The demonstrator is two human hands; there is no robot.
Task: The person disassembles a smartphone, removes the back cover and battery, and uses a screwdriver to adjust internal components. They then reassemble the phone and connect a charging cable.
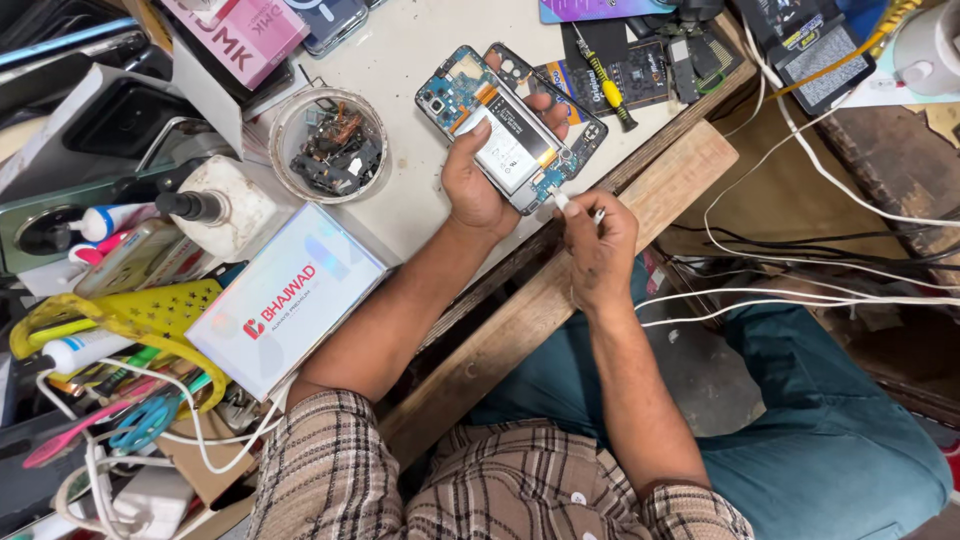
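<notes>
The left hand [480, 180] was closed around an opened smartphone with its back cover off [505, 125], thumb laid across the white battery, fingers wrapped behind the far edge, holding it tilted above the edge of the pale worktable [420, 60]. The right hand [597, 240] was pinched shut on a small white cable plug [563, 201], touching the phone's lower end. A round clear dish of small parts [328, 143] and a white rectangular box [285, 295] lay nearby.

We saw a round dish of parts [328, 147] beside a white box [285, 298]. A yellow-handled screwdriver [605, 88] lay near white cables [800, 290].
</notes>
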